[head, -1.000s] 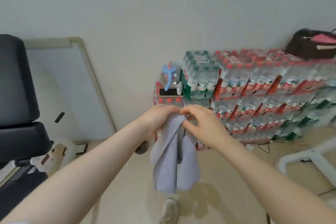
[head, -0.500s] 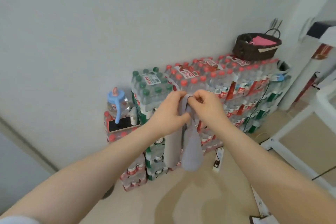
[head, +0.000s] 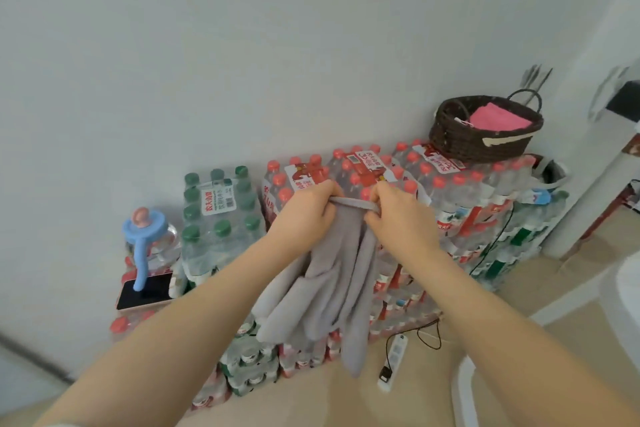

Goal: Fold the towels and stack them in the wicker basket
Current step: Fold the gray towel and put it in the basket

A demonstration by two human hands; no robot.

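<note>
1. In front of the stacked packs of bottled water [head: 363, 180], I have both hands up at chest height with the grey towel [head: 332, 281] hanging between them. Half a second back the two hands were almost touching at the top edge; now they sit a little apart and a short strip of hem is pulled taut between them.

2. The left hand [head: 308, 215] is clenched on one end of that hem, the right hand [head: 403, 218] on the other, fingers curled round the cloth. The rest of the towel droops in loose, bunched folds, clear of the floor.

3. My view has swung right and closer since a second ago: the black chair is out of frame, and the wicker basket [head: 485, 140] now shows fully, on top of the water packs, up and to the right of my hands, well apart from them. A pink towel [head: 498, 120] already lies inside it.

4. My reading: I am spreading the edge to start a fold. The grey towel is not yet folded, so the basket must wait.

5. The main risk I judge is the bunched cloth folding crookedly unless I open it wider first.
</note>
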